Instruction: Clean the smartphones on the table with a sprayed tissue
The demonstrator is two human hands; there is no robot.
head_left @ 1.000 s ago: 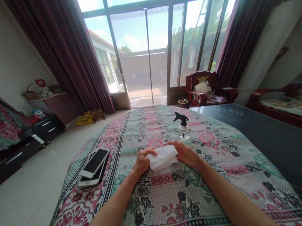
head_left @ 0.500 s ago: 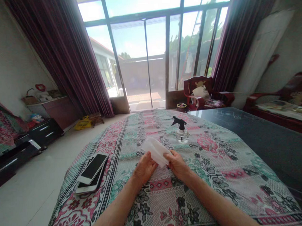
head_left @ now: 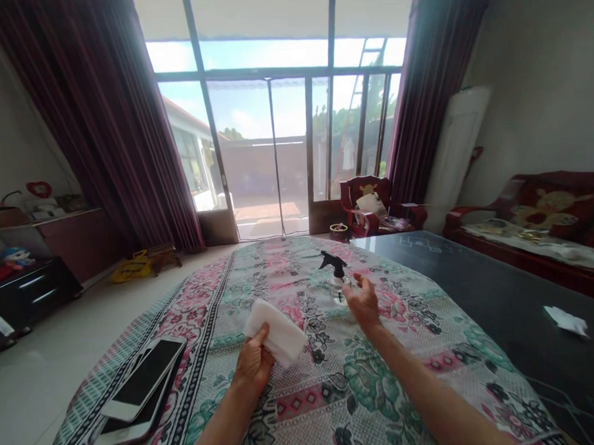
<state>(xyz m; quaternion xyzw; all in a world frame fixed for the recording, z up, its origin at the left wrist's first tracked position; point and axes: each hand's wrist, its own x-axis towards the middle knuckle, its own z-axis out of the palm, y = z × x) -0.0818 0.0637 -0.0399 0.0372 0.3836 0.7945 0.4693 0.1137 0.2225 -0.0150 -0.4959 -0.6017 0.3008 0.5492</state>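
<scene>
My left hand (head_left: 255, 360) pinches a folded white cloth or wipe (head_left: 277, 331) between thumb and fingers, just above the patterned tablecloth (head_left: 324, 405). Beside a small clear spray bottle (head_left: 338, 290) with a black trigger head, my right hand (head_left: 363, 301) has its fingers apart and holds nothing. Its fingertips are close to the bottle's right side; whether they touch it I cannot tell. The bottle stands upright. Two or more smartphones lie stacked at the left of the cloth, a white-framed phone (head_left: 145, 379) with a dark screen on top.
To the right is a dark glossy table (head_left: 472, 293) with a crumpled white tissue (head_left: 567, 321) on it. A wooden armchair (head_left: 370, 209) and a wooden sofa (head_left: 533, 219) stand behind. A yellow bag (head_left: 131, 268) lies on the floor at left, before purple curtains (head_left: 100, 113).
My right hand has let go of the white cloth and moved right to the spray bottle. My left hand keeps the cloth and has shifted left. The view has tilted up and turned right.
</scene>
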